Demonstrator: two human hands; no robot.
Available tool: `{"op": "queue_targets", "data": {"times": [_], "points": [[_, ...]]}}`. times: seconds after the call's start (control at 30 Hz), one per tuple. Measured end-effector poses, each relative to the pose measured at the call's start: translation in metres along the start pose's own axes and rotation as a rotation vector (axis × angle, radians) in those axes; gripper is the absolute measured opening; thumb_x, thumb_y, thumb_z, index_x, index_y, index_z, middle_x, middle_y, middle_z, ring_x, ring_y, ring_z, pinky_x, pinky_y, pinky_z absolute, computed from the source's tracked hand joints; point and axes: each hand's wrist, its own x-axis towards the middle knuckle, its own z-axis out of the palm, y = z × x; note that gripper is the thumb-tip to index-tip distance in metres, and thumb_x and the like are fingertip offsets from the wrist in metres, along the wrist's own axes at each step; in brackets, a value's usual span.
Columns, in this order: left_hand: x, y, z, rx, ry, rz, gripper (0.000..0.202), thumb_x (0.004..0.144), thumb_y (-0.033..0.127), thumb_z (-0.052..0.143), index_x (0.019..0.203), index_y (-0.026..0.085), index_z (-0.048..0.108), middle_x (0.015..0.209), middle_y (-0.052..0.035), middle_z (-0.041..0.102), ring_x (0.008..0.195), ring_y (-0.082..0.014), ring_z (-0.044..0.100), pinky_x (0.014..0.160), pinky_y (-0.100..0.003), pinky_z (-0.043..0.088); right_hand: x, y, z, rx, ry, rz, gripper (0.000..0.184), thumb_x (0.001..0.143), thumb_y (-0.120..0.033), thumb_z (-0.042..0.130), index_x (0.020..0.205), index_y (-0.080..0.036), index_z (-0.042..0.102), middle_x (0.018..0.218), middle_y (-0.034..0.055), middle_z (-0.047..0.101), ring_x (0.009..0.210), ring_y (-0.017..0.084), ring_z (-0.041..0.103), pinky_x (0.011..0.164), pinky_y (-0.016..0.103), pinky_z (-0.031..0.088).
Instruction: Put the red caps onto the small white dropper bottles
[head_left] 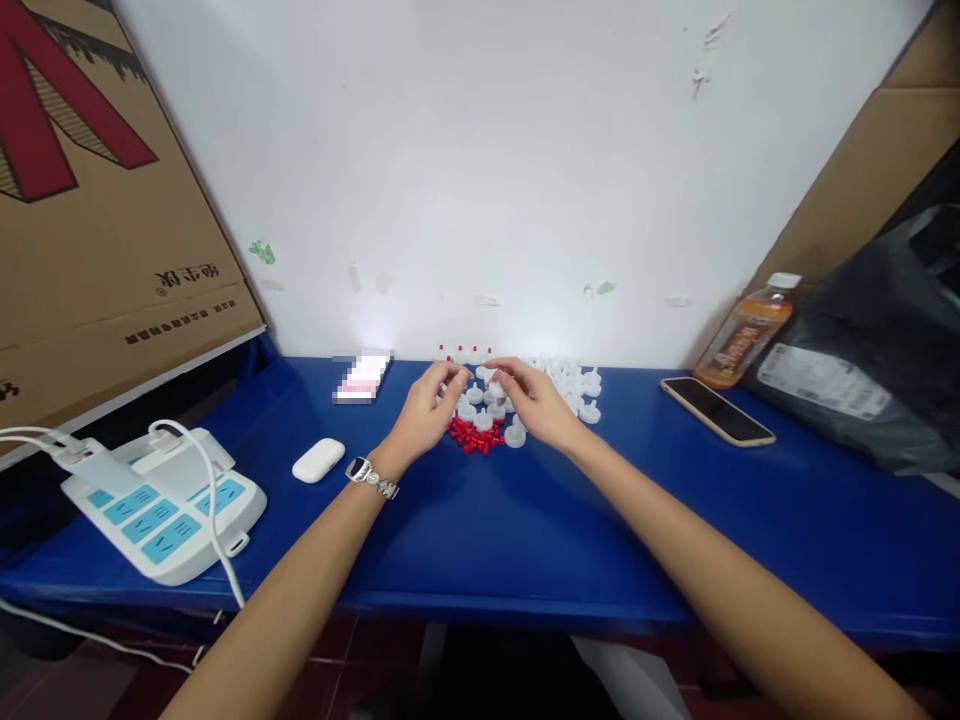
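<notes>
Over the middle of the blue table, my two hands face each other above a cluster of small parts. Thumb and fingers of my left hand (430,408) are pinched together; whatever is between them is too small to make out. My right hand (537,400) has its fingers closed on a translucent white nozzle cap (496,389). Below the hands lie more white nozzle caps (515,434) and a pile of small red tips (475,436). Behind the hands, several white caps with red tips (475,352) stand by the wall. More white caps (589,411) are heaped beyond my right hand.
A power strip (161,530) with cables and a white earbud case (319,460) lie on the left, a blurred phone-like item (363,377) behind. On the right are a phone (718,411), a drink bottle (750,330) and a black bag (870,340). Cardboard (112,200) leans at left.
</notes>
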Motion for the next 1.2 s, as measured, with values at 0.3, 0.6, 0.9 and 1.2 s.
{"op": "queue_targets", "data": {"times": [0.3,0.6,0.9,1.2], "points": [[-0.013,0.015,0.012,0.138,-0.253,0.125,0.032,0.104,0.042,0.034,0.089,0.022,0.054,0.084,-0.0018,0.063,0.076,-0.0179,0.058,0.073,-0.031,0.044,-0.027,-0.018,0.007,-0.12,-0.038,-0.095,0.037,0.087,-0.026,0.061,0.123,-0.021,0.065,0.1,0.0036,0.071,0.069,0.013,0.056,0.071,0.029,0.05],[-0.009,0.01,0.006,0.128,-0.17,0.101,0.04,0.106,0.042,0.029,0.078,0.02,0.048,0.074,0.0004,0.056,0.068,-0.0146,0.052,0.066,-0.028,0.037,-0.028,-0.027,0.009,-0.105,-0.034,-0.085,0.029,0.085,-0.025,0.066,0.113,-0.02,0.067,0.086,0.0013,0.069,0.068,0.014,0.06,0.069,0.028,0.05],[-0.005,0.015,0.011,0.033,-0.042,0.01,0.045,0.104,0.046,0.032,0.073,0.018,0.046,0.064,0.0026,0.045,0.062,-0.0121,0.041,0.061,-0.028,0.03,-0.028,-0.036,0.008,-0.355,0.06,-0.31,0.015,0.089,-0.019,0.059,0.103,-0.02,0.064,0.106,0.0096,0.068,0.099,0.024,0.063,0.087,0.038,0.05],[-0.007,0.017,0.019,-0.119,-0.088,-0.035,0.049,0.101,0.054,0.035,0.067,0.019,0.04,0.062,0.0026,0.04,0.06,-0.012,0.037,0.059,-0.028,0.029,-0.026,-0.04,0.003,0.011,-0.1,-0.004,0.018,0.09,-0.038,0.059,0.093,-0.02,0.058,0.06,-0.006,0.049,0.055,0.012,0.047,0.056,0.026,0.037]]}}
